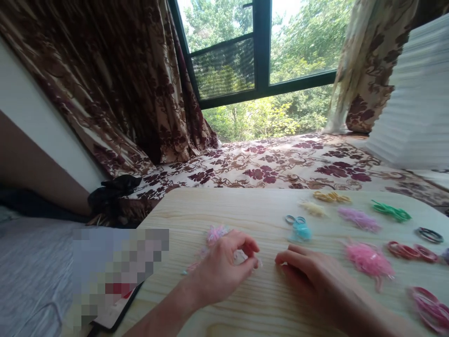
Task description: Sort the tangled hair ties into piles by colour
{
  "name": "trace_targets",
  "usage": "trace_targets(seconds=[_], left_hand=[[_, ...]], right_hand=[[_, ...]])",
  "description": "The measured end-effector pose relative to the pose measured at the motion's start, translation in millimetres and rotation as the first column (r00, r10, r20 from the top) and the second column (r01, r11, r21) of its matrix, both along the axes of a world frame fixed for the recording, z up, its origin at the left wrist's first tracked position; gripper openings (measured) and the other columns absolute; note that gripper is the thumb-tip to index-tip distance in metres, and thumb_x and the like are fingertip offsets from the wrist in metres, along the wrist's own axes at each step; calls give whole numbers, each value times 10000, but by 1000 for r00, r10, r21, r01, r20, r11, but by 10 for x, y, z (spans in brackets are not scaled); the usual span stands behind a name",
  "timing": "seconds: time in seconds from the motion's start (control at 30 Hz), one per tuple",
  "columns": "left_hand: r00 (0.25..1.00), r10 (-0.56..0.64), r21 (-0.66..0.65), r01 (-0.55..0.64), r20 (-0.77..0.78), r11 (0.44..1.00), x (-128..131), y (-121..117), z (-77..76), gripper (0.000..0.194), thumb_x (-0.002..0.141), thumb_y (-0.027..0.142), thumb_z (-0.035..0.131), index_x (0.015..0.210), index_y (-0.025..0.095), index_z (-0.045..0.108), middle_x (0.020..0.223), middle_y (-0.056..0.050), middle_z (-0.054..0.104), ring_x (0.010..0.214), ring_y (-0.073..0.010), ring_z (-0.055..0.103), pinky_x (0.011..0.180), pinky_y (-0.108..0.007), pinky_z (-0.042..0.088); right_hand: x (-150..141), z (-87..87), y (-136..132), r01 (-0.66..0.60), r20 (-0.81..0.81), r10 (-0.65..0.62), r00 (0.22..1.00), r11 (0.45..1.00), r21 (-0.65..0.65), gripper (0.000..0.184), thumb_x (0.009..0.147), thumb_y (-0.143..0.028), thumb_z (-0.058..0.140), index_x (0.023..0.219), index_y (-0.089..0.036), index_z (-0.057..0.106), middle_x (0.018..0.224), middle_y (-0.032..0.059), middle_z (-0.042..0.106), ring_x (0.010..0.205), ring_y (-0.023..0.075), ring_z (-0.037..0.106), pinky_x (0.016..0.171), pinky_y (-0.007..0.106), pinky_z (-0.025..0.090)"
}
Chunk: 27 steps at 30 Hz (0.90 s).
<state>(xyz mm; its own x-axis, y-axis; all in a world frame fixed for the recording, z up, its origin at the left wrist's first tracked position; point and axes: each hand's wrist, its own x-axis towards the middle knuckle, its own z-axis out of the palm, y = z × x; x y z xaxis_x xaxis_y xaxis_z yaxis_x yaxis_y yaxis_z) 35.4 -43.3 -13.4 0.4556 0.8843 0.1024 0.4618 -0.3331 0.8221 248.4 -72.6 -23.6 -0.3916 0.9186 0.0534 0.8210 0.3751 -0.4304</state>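
Left hand (220,267) curls beside mixed bands (215,234) on the bench (224,206); right hand (315,276) bends near the pink pile (370,260). Whether either pinches anything, I cannot tell. A dragging wrist could scatter strands.

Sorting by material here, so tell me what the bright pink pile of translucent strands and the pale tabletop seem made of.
Bright pink pile: probably plastic or rubber, glossy, from its translucent shine.
Pale tabletop: satin wood or laminate; grain shows.
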Motion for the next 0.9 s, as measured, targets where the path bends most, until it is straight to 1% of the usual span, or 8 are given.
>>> trace_targets(seconds=[0.1, 0.23, 0.33, 0.47, 0.5, 0.57, 0.73, 0.9], left_hand=[[1000, 6, -27, -6, 6, 1000, 12, -17, 21, 101, 775, 177, 623, 869, 210, 635, 862, 8, 674, 845, -135, 622, 798, -246, 479], [1000, 8, -37, -8, 1, 999, 23, -42, 54, 101, 778, 170, 613, 872, 203, 634, 836, 8, 679, 841, -135, 621, 790, -240, 470], [1000, -5, -11, 4, -4, 1000, 33, -53, 74, 109, 774, 140, 595, 861, 192, 635, 849, 2, 670, 848, -132, 614, 802, -233, 459], [1000, -19, 12, 19, -10, 1000, 59, -68, 82, 117, 755, 104, 578, 821, 183, 633, 837, 3, 659, 857, -129, 605, 812, -226, 446], [1000, -24, 12, 24, -11, 1000, 66, -73, 81, 120, 749, 99, 579, 817, 182, 633, 832, 4, 659, 858, -129, 604, 813, -226, 444], [1000, -28, 10, 28, -10, 1000, 76, -80, 78, 126, 741, 97, 584, 818, 184, 633, 826, 8, 660, 859, -131, 603, 818, -229, 439], [1000, -24, -6, 24, -6, 1000, 82, -81, 70, 120, 728, 107, 597, 814, 184, 630, 812, 13, 656, 846, -130, 602, 814, -235, 435], [1000, -23, -55, 23, -1, 998, 78, -72, 82, 130, 741, 109, 579, 835, 181, 632, 793, 11, 668, 847, -134, 607, 807, -238, 446]], right_hand=[[5, -16, 4, -11, -54, 11, 998, 1000, 5, 277, 915, -215, 411, 838, -233, 677, 783, 39, 660, 662, 165, 630, 568, 248, 412], [-49, -26, -13, -19, -282, 13, 959, 1000, -20, 274, 910, -254, 426, 853, -218, 691, 743, 28, 641, 597, 130, 597, 545, 230, 429], [-130, -38, -41, 9, -408, -26, 913, 999, -44, 210, 870, -295, 501, 834, -215, 692, 676, 5, 614, 526, 110, 544, 490, 214, 420], [-221, -61, -76, 93, -510, -116, 852, 993, -70, 134, 805, -310, 586, 798, -216, 681, 643, -15, 595, 499, 96, 505, 463, 205, 408], [-232, -67, -79, 115, -526, -133, 840, 991, -68, 128, 799, -311, 591, 783, -216, 676, 639, -16, 590, 499, 95, 501, 462, 205, 404], [-240, -74, -79, 116, -539, -129, 832, 992, -59, 131, 796, -316, 594, 759, -215, 669, 627, -18, 585, 498, 95, 497, 459, 205, 400], [-216, -70, -64, 107, -493, -121, 861, 993, -57, 215, 826, -302, 545, 669, -205, 655, 610, -14, 582, 495, 95, 472, 469, 215, 380], [-172, -92, -33, 52, -444, -96, 891, 992, -112, 281, 863, -329, 489, 673, -202, 652, 620, -2, 598, 543, 119, 500, 493, 224, 375]])
